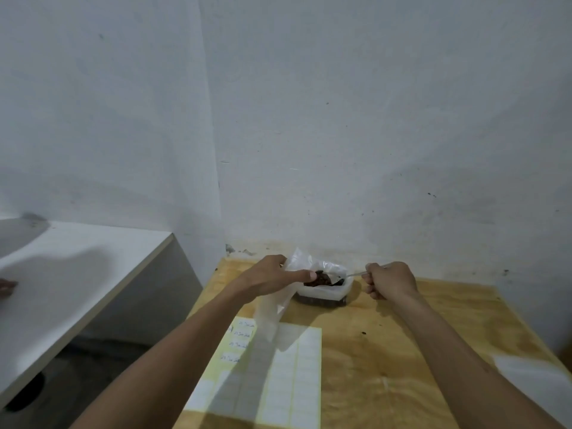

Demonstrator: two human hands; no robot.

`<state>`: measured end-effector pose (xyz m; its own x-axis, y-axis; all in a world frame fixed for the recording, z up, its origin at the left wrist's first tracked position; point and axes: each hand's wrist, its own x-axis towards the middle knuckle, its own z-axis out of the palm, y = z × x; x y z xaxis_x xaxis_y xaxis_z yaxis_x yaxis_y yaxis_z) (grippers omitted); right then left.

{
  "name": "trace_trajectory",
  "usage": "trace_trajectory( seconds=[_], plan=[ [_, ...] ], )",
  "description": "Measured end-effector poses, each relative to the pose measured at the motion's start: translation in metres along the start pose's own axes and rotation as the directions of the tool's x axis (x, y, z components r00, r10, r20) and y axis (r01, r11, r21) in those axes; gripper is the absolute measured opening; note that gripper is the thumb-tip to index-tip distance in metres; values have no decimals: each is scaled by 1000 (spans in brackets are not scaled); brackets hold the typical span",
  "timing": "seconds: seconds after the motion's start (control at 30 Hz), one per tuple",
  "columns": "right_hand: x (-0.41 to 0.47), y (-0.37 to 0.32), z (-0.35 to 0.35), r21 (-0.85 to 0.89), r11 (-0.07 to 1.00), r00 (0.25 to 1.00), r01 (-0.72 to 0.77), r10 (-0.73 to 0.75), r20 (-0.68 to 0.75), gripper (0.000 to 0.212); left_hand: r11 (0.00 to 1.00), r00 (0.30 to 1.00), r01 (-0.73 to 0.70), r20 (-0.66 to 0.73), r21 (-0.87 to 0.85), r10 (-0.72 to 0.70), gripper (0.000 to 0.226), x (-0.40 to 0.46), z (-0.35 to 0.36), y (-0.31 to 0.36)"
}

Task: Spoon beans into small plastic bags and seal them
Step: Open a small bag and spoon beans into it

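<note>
Your left hand [272, 275] pinches the clear plastic bag [278, 308] at its mouth and holds it right beside the tub [325, 294] of beans [322, 279], likely so each spoonful travels the shortest way and little spills. The bag hangs down from your grip toward the sheet of labels [278, 376] near the surface's front edge. The tub sits by the surface's far edge, against the wall. Your right hand [390, 281] is curled into a fist around the spoon [349, 275], its handle pinched tight, the bowl resting among the beans. Both forearms reach forward, wrists level above the surface [402, 351].
</note>
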<state>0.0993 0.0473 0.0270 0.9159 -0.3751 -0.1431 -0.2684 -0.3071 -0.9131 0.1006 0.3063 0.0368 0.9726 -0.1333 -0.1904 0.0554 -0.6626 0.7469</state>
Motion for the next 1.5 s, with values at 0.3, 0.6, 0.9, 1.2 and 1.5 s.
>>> trace_trajectory(
  seconds=[0.3,0.6,0.9,1.2,1.5],
  plan=[
    [-10,-35,-28,133,991,999,6,-11,42,26,975,975,-159,-129,153,179,98,-13,-20,-5],
    [-48,-82,-9,-55,916,913,397,-388,128,33,968,966,-198,-137,154,219,102,-15,-11,-5],
    [-25,-60,-12,-491,730,843,476,-538,18,46,992,996,-56,-64,115,64,88,-8,-18,-2],
    [-9,-1,12,-258,954,986,151,-164,-28,40,996,999,-3,50,-89,8,92,0,7,16],
    [-7,-15,-19,-25,999,999,42,-43,-28,30,995,995,-72,-60,75,77,92,-5,-18,1]
  ],
)
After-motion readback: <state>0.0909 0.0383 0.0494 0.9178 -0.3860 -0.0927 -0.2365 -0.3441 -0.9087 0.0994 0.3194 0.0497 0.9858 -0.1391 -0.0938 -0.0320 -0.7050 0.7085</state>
